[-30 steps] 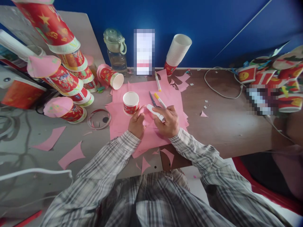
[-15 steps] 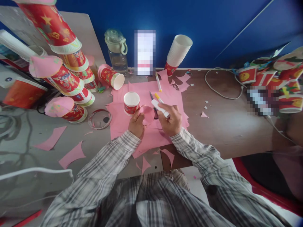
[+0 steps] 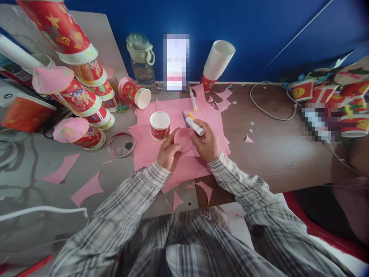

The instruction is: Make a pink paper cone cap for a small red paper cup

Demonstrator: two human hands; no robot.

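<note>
My left hand [image 3: 168, 152] pinches the left edge of a round pink paper disc [image 3: 183, 139], thumb on top. In my right hand [image 3: 208, 143] is a white glue stick [image 3: 197, 126], held between the fingers, while the thumb side of that hand meets the disc's right edge. Just beyond my left hand, a red-and-white paper cup [image 3: 160, 126] stands upright, its mouth facing up. Both hands are over a stack of pink paper sheets [image 3: 150, 156]. Scissors [image 3: 185, 117] lie past the glue stick, mostly hidden by it and my right hand.
Stacked paper cups with pink tops [image 3: 77, 86] rise at the left, near a tape roll [image 3: 121, 156]. At the back stand a water bottle [image 3: 141, 61], a lit phone [image 3: 176, 61] and nested cups [image 3: 218, 63]. A marker [image 3: 193, 99] lies on the paper; cup crafts [image 3: 325, 94] sit right.
The pink disc now faces up flatter between both hands. My right hand has come down and left to its edge, and the glue stick has turned slightly in the fingers.
</note>
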